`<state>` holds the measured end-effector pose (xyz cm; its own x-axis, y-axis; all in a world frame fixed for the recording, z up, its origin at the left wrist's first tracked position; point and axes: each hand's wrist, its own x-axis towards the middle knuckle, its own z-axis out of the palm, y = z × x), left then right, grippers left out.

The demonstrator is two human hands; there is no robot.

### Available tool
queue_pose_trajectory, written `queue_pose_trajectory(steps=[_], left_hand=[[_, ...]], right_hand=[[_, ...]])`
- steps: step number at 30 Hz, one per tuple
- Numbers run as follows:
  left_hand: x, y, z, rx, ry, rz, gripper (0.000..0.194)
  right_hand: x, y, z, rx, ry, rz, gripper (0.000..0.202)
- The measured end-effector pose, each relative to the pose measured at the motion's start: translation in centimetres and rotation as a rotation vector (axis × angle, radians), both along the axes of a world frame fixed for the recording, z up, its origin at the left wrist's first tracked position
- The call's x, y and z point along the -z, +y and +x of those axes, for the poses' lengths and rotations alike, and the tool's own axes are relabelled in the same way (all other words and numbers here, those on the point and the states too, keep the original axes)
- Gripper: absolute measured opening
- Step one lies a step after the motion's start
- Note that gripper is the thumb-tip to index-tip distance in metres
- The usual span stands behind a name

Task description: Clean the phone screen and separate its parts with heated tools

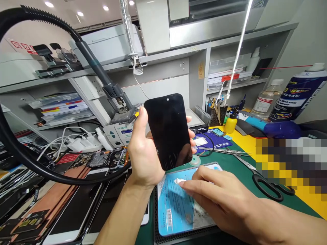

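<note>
Upright in my left hand [143, 153] is a black phone [168, 131], its dark glass facing me, thumb along the left edge and fingertips round the right edge. Below and to the right of it, my right hand [217, 194] pinches a small white wipe [180, 181] between thumb and fingers, apart from the phone. Under the right hand lies a light-blue printed package [166, 211] on a black perforated mat [156, 224]. Part of the package is hidden by the hand.
Black-handled scissors [268, 189] and tweezers [222, 150] lie on the green mat at right. A yellow bottle [230, 123] and a spray can [297, 93] stand behind. Several phones [76, 204] cover the left side. A black hose [33, 166] loops across the left.
</note>
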<state>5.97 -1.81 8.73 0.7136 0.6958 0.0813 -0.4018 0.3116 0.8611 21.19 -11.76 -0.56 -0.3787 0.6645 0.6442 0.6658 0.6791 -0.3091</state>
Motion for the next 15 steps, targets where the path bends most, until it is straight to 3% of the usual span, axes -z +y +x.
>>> queue_pose_trajectory(steps=[3, 8, 10, 12, 15], left_hand=[[0.6, 0.3, -0.2, -0.011, -0.003, -0.021, 0.087], [1.0, 0.7, -0.6, -0.050, -0.006, -0.037, 0.087], [1.0, 0.8, -0.8, -0.068, -0.007, -0.032, 0.087], [1.1, 0.9, -1.0, -0.066, -0.015, -0.031, 0.088], [1.4, 1.1, -1.3, -0.025, -0.049, -0.037, 0.087]], right_hand=[[-0.9, -0.3, -0.2, 0.004, 0.187, -0.165, 0.019], [-1.8, -0.6, -0.2, 0.035, 0.482, -0.729, 0.012], [-1.5, -0.7, -0.2, 0.043, 0.563, -0.884, 0.022], [-1.3, -0.6, -0.3, 0.062, 0.586, -0.916, 0.026], [-1.5, -0.4, -0.4, 0.083, 0.503, -0.825, 0.014]])
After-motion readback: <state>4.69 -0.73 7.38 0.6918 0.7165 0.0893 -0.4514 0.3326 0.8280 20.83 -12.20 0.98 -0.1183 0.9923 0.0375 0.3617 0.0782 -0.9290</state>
